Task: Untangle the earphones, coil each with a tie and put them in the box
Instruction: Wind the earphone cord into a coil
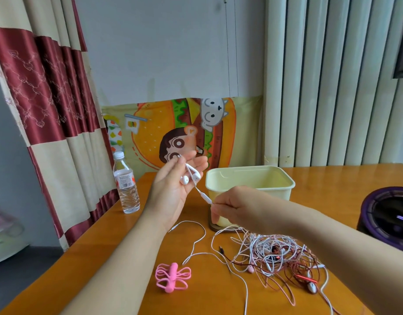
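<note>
My left hand point(173, 189) is raised palm up above the table, and the two white earbuds point(190, 177) lie across its fingers with the thumb holding their cable. My right hand point(234, 205) pinches the same white cable just below its inline remote point(205, 197). The rest of that cable trails down to the table, its plug point(172, 228) lying free. A tangle of white, pink and red earphones point(277, 253) lies at the front right. A bunch of pink ties point(172, 277) sits near the front. The pale yellow box point(284, 178) stands open behind my right hand.
A water bottle point(126, 185) stands at the table's left edge by the curtain. A dark purple round device point(389, 212) sits at the right. The box rests on a brown coaster point(215, 227). The orange wooden table point(105, 258) has bare room at the front left.
</note>
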{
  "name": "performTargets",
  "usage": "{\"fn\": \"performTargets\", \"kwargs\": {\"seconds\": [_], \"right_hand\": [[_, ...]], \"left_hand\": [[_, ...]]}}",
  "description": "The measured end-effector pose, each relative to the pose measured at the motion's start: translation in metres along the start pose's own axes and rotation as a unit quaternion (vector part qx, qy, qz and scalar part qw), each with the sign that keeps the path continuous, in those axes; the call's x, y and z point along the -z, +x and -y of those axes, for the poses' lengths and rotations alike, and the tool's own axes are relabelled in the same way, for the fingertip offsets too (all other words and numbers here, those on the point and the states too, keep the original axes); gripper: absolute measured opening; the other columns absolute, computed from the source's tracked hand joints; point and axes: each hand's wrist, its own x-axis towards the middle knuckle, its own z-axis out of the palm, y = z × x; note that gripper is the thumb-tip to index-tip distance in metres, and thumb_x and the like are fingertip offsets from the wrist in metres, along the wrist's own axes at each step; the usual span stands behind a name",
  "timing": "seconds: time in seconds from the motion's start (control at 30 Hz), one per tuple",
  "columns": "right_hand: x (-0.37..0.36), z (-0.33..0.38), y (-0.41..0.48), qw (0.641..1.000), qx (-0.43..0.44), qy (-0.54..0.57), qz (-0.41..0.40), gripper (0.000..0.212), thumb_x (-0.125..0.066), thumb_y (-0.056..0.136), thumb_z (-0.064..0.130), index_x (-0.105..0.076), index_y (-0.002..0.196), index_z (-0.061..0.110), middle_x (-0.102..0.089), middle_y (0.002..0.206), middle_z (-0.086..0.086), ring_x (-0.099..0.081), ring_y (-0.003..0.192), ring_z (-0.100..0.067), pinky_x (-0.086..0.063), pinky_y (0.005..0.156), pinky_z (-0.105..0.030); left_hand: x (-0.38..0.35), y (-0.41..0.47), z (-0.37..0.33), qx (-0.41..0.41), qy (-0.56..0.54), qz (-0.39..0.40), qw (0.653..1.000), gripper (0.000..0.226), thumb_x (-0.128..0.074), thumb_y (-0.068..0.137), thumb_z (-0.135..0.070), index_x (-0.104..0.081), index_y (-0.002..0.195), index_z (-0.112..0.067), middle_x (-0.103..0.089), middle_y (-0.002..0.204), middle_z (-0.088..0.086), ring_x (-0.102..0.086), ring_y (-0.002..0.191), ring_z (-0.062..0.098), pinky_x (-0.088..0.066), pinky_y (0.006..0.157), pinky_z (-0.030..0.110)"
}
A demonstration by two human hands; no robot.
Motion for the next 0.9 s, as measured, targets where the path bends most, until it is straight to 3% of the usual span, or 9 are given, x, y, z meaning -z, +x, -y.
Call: {"fn": "performTargets", "kwargs": {"seconds": [0.1,0.2,0.3,0.37,0.53,0.6,0.67,0.77,0.9], "right_hand": [[0.006,0.006,-0.004,0.999,0.016,-0.035,0.008,0.035,-0.039,0.101,0.030,-0.070,0.093,0.017,-0.059,0.071,-0.001,-0.046,0.053,-0.006,-0.037,0.053,-0.012],[0.020,0.012,-0.009,0.998,0.047,-0.039,-0.010,0.033,-0.041,0.100,0.025,-0.070,0.090,0.013,-0.051,0.061,0.006,-0.047,0.050,0.002,-0.036,0.055,-0.010],[0.034,0.013,-0.008,0.994,0.070,-0.021,-0.085,0.032,-0.045,0.099,0.024,-0.069,0.086,0.007,-0.044,0.057,0.008,-0.043,0.049,0.000,-0.035,0.052,-0.012],[0.039,0.009,-0.004,0.990,0.065,0.004,-0.124,0.033,-0.046,0.098,0.026,-0.067,0.086,0.005,-0.041,0.056,0.006,-0.039,0.048,-0.004,-0.032,0.048,-0.016],[0.042,-0.004,0.012,0.977,0.043,0.068,-0.196,0.033,-0.047,0.098,0.030,-0.068,0.083,0.009,-0.047,0.053,0.010,-0.040,0.049,-0.003,-0.032,0.048,-0.016],[0.040,-0.012,0.020,0.971,0.027,0.092,-0.218,0.035,-0.049,0.097,0.030,-0.066,0.084,0.003,-0.050,0.046,0.016,-0.043,0.046,0.001,-0.033,0.048,-0.012],[0.034,-0.020,0.025,0.967,0.016,0.127,-0.220,0.036,-0.054,0.094,0.032,-0.065,0.083,0.000,-0.050,0.049,0.014,-0.041,0.047,-0.001,-0.035,0.050,-0.014],[0.016,-0.033,0.026,0.964,0.002,0.181,-0.192,0.035,-0.054,0.093,0.030,-0.061,0.075,0.001,-0.044,0.063,-0.005,-0.041,0.052,-0.008,-0.038,0.050,-0.017],[-0.011,-0.034,0.021,0.987,0.012,0.128,-0.101,0.031,-0.048,0.098,0.029,-0.070,0.085,0.012,-0.044,0.058,0.006,-0.041,0.049,-0.002,-0.037,0.052,-0.016]], "left_hand": [[0.005,0.000,0.009,-0.020,0.155,0.016,0.988,0.035,-0.037,0.102,-0.025,-0.065,0.098,-0.006,-0.070,0.101,0.016,-0.064,0.102,0.025,-0.052,0.086,0.029],[0.008,-0.002,0.014,0.004,0.212,0.038,0.977,0.043,-0.040,0.099,-0.038,-0.071,0.089,-0.011,-0.066,0.093,0.021,-0.057,0.080,0.021,-0.046,0.077,0.028],[0.009,-0.008,0.017,0.052,0.184,0.063,0.980,0.041,-0.043,0.094,-0.045,-0.073,0.087,-0.019,-0.065,0.085,0.015,-0.057,0.086,0.027,-0.041,0.085,0.038],[0.007,-0.014,0.018,0.076,0.169,0.095,0.978,0.041,-0.036,0.094,-0.040,-0.069,0.094,-0.014,-0.068,0.083,0.012,-0.062,0.088,0.027,-0.044,0.085,0.036],[-0.005,-0.025,0.017,0.120,0.144,0.162,0.969,0.042,-0.033,0.094,-0.034,-0.062,0.098,-0.004,-0.061,0.063,0.003,-0.061,0.067,0.015,-0.045,0.091,0.049],[-0.012,-0.029,0.013,0.130,0.115,0.184,0.968,0.038,-0.037,0.089,-0.032,-0.060,0.098,-0.003,-0.062,0.065,0.003,-0.062,0.065,0.014,-0.049,0.083,0.041],[-0.018,-0.032,0.007,0.127,0.066,0.193,0.971,0.034,-0.040,0.086,-0.030,-0.058,0.096,-0.003,-0.064,0.067,0.004,-0.064,0.065,0.016,-0.053,0.075,0.032],[-0.025,-0.031,0.000,0.109,-0.072,0.152,0.980,0.029,-0.042,0.086,-0.024,-0.061,0.093,-0.004,-0.067,0.072,0.008,-0.067,0.069,0.018,-0.057,0.076,0.032],[-0.018,-0.016,-0.002,0.060,-0.130,0.069,0.987,0.031,-0.033,0.099,-0.020,-0.060,0.105,-0.006,-0.072,0.088,0.011,-0.070,0.088,0.020,-0.052,0.089,0.034]]}}
